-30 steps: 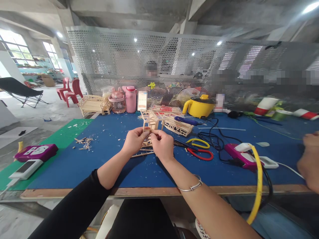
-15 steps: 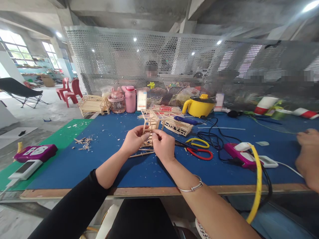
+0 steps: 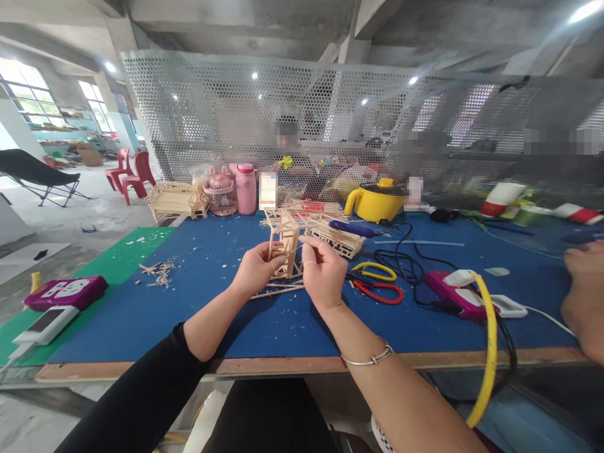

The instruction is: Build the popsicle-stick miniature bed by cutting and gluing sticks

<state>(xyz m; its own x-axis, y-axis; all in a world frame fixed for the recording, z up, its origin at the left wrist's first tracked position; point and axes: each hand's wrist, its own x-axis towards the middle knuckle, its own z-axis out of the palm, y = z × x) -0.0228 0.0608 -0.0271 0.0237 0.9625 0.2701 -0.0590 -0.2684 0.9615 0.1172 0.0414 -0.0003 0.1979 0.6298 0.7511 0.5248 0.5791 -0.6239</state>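
Right hand (image 3: 324,272) off stick frame (image 3: 285,246) (left-held)

No text, brand or number can be read anywhere. The label-like patches behind the yellow kettle (image 3: 376,201) are blurred out.
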